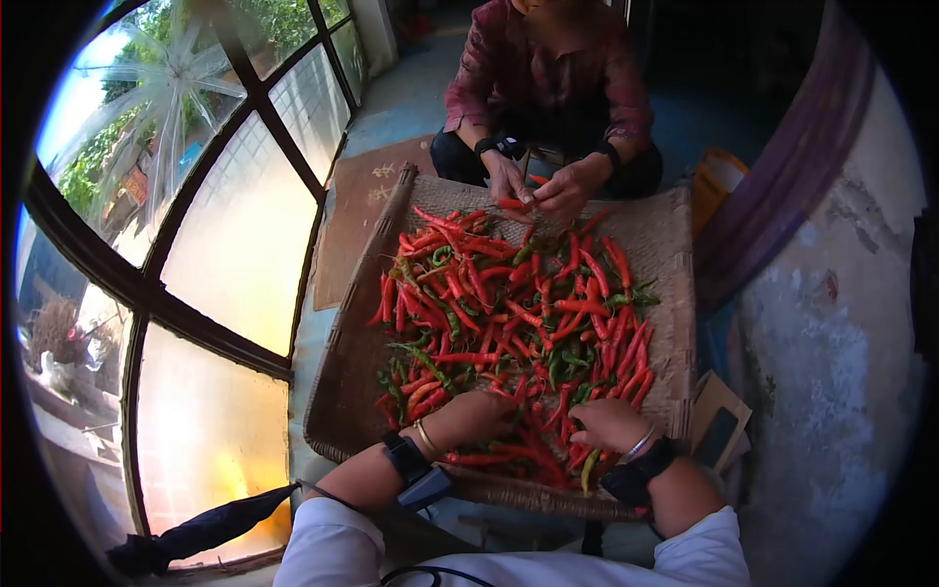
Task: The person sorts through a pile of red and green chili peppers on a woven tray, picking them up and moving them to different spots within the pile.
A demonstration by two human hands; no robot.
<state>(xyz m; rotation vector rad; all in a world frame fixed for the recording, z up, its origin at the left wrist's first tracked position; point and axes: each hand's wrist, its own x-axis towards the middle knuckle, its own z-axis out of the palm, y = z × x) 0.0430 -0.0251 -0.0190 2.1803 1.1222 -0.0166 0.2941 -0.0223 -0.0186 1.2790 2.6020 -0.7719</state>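
Observation:
A large heap of chili peppers [509, 313], mostly red with some green, lies on a woven basket tray [347, 386]. At the tray's near side, my left hand [477, 417] is curled over the peppers, its fingertips partly hidden. My right hand [608, 427] bends inward a short way to the right, with its fingers closed low among the peppers. Whatever either hand grips is too small or covered to make out. A yellowish-green pepper [589, 471] lies just below my right hand.
Across the tray sits another person [553, 88], both hands [538, 191] at a red pepper over the far edge. A framed window [235, 215] with a cracked pane runs along the left. On the right are a worn wall [831, 323], a purple curtain [782, 196] and cardboard [719, 421].

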